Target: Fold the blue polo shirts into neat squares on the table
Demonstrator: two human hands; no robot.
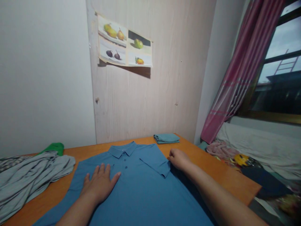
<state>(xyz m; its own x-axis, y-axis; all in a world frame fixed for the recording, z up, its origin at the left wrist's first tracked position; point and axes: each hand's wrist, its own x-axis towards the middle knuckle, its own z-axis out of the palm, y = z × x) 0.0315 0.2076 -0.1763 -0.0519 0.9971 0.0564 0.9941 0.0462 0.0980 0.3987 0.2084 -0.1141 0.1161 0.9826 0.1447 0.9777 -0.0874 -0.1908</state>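
Observation:
A blue polo shirt [141, 188] lies front up on the orange wooden table [211, 166], collar toward the wall. My left hand [100, 183] rests flat on the shirt's chest, fingers spread, just left of the buttons. At the shirt's right shoulder my right hand [179, 158] has its fingers curled on the edge of the sleeve, which is folded in over the body.
A folded teal garment [166, 138] sits at the table's far edge near the wall. Grey clothes [28, 179] and a green item [54, 147] are piled at the left. A bed with clutter [246, 160] and a curtained window stand to the right.

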